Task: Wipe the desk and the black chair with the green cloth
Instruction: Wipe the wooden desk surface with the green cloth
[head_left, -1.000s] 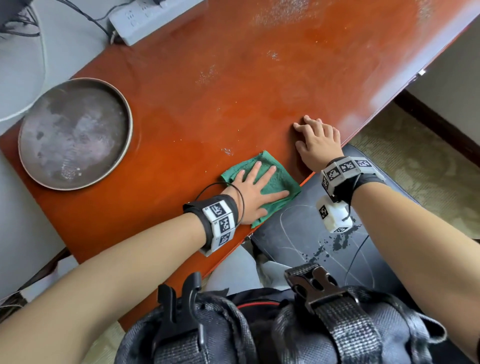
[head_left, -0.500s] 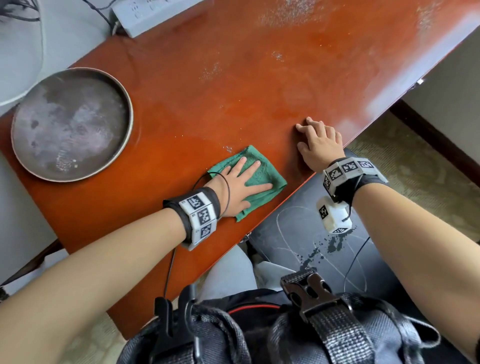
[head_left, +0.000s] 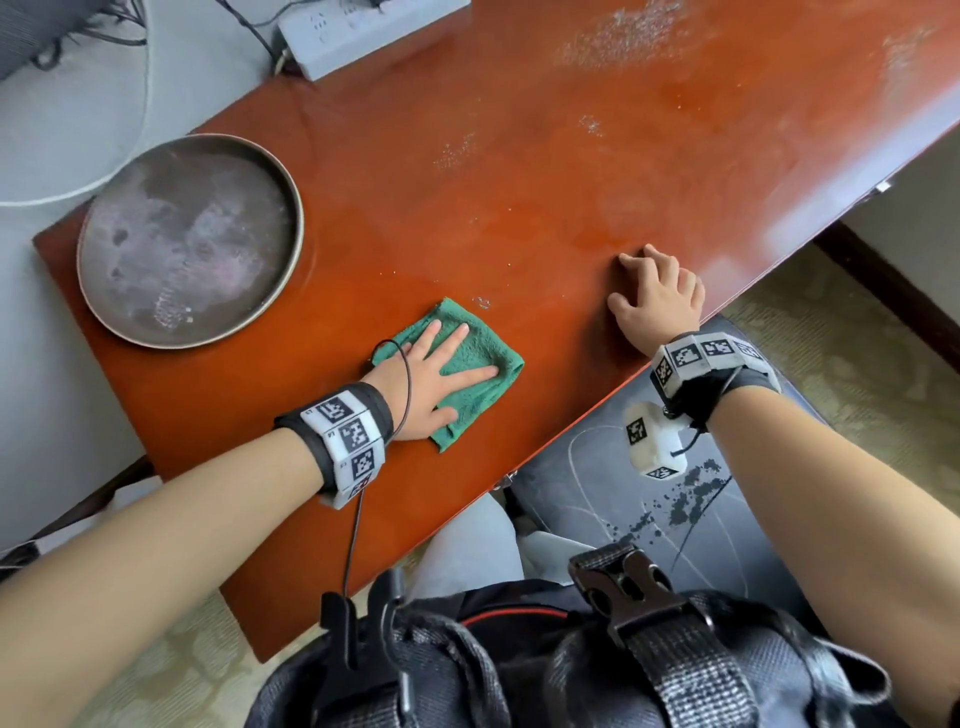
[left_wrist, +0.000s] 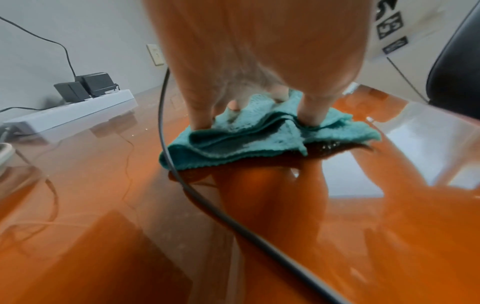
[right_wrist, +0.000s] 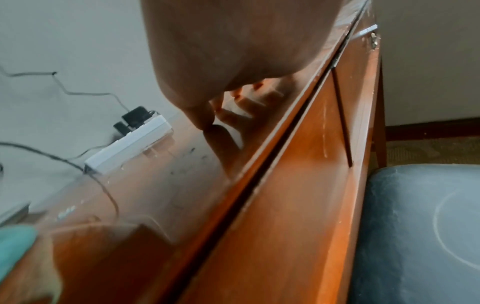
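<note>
Head | left hand (head_left: 434, 376) flat on green cloth (head_left: 480, 358) | right hand (head_left: 657, 301) loosely curled, empty, apart

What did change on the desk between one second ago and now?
The left hand, fingers flat on the green cloth, slid it left along the desk, away from the right hand and toward the round metal tray. The right hand stayed resting near the desk's front edge; the tray did not move.

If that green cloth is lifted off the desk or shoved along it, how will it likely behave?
The green cloth lies in soft folded layers, so it would likely droop if lifted. Pressed flat by the left hand, it should glide on the glossy desk, though its loose edges may bunch.
</note>
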